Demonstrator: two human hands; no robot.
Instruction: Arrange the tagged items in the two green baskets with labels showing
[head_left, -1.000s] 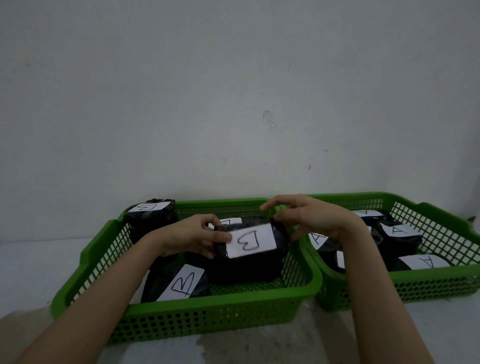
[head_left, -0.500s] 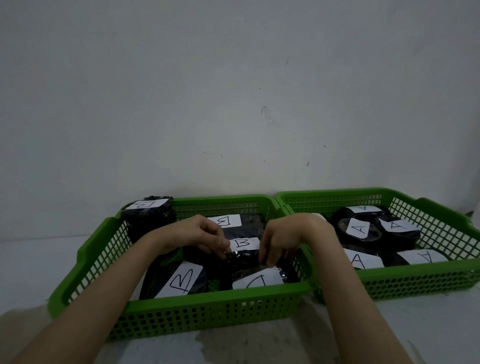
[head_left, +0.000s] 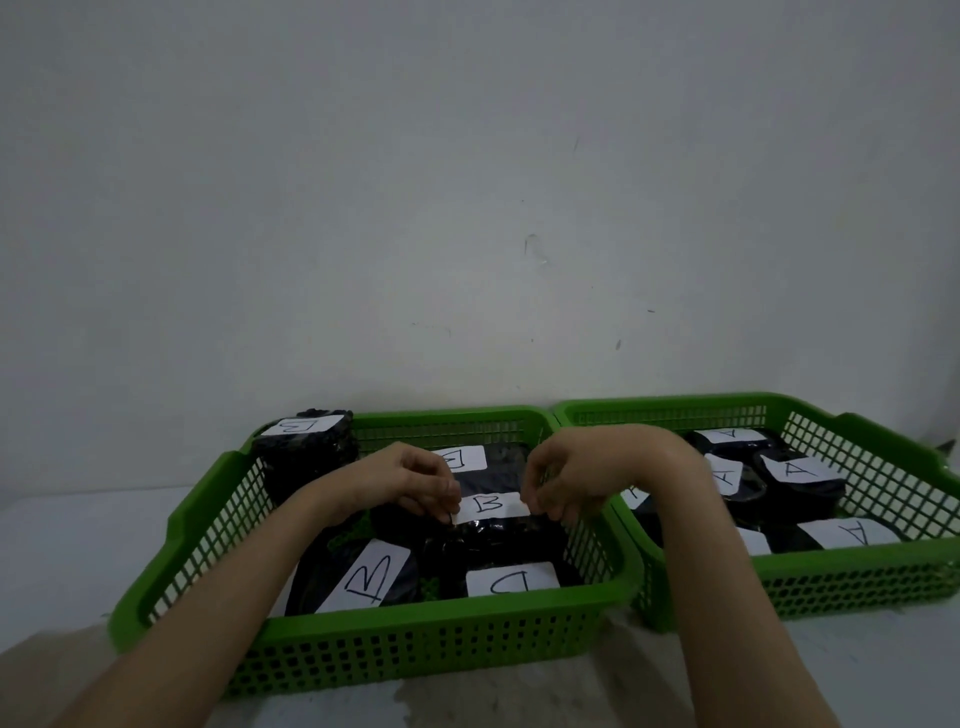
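While both hands reach into the left basket (head_left: 363, 649), the left hand (head_left: 410, 480) and right hand (head_left: 569, 480) pinch the two ends of a B label (head_left: 491, 505) on a black packet (head_left: 493, 540) lying mid-basket; fingers are curled narrow, though whether they grip the label or the wrap beneath is hard to tell. Nearer the front wall of this basket lie two more packets, one label (head_left: 375, 577) reading B, the other (head_left: 511, 581) turned about. Behind the held packet sits another label (head_left: 464, 458), and a tall packet (head_left: 306, 452) stands at the back left corner. Beside this basket, touching it, the right basket (head_left: 857, 582) holds packets marked A (head_left: 795, 470).
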